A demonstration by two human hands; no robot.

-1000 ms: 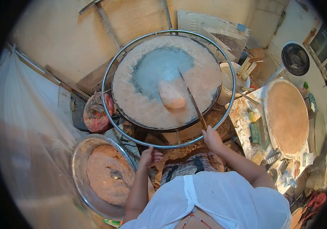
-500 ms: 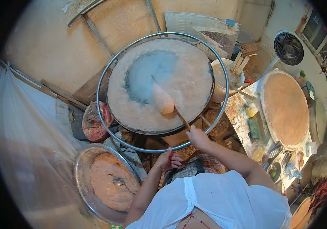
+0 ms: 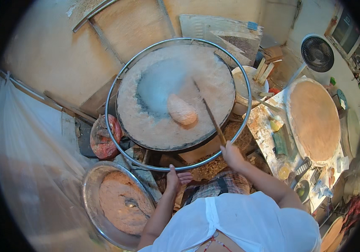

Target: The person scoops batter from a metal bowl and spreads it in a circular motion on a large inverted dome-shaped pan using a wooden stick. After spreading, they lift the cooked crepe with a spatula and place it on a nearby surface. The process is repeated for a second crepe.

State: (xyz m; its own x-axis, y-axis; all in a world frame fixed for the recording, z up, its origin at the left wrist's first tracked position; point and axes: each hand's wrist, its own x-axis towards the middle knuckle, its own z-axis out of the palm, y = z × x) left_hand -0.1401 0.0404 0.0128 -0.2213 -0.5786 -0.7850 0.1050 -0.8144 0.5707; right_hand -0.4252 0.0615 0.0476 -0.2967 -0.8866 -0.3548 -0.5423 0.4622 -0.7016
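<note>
My right hand (image 3: 233, 155) is closed around the handle of a long, thin wooden spatula (image 3: 214, 122). The spatula slants up and left over a round griddle (image 3: 175, 149), and its far end is dark and narrow. A pale tan coating (image 3: 146, 132) covers much of the griddle, with a steaming bluish-grey patch (image 3: 159, 88) left of centre. Beside that patch lies a lump of dough or thick batter (image 3: 183, 110), apart from the spatula. My left hand (image 3: 176, 179) is open at the near side of the metal ring (image 3: 163, 169) around the griddle, thumb by the ring, fingers pointing right.
A metal basin (image 3: 88, 197) of tan batter with a ladle (image 3: 131, 203) stands at lower left. A white bucket (image 3: 241, 94) sits beyond the ring's right side. Farther right, a cluttered table (image 3: 268, 122) carries a large round flatbread (image 3: 314, 119). A fan (image 3: 317, 52) stands behind.
The spatula has swung right, away from the lump, which now looks shorter and rounder. My right hand has shifted right and slightly nearer; my left hand has moved a little left.
</note>
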